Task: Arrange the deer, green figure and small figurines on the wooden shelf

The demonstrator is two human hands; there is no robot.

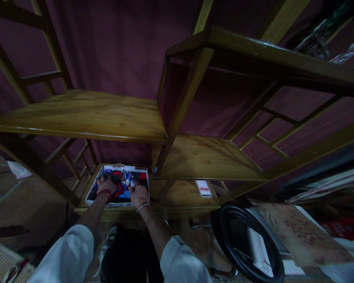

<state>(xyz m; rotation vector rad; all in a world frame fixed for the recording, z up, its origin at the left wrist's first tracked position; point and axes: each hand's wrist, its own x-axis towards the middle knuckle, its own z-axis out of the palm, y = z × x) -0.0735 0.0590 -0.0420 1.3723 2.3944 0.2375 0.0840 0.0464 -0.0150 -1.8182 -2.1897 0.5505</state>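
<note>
A shallow white box (118,203) sits on the low shelf, packed with small, rounded items in blue, red, black and purple (124,184); their kind is too dim to tell. My left hand (106,184), a red beaded bracelet at its wrist, reaches into the left part of the box. Its fingers lie apart over the items. In the right part, my right hand (139,195), with a pale bangle, has its fingers bent down among the items. What those fingertips hold, if anything, is hidden.
A wooden board (85,114) overhangs the box, and another shelf (206,157) extends to the right. A small white packet (204,188) lies on the low shelf. Black coiled tubing (279,259) and a flat patterned sheet (301,232) are at lower right.
</note>
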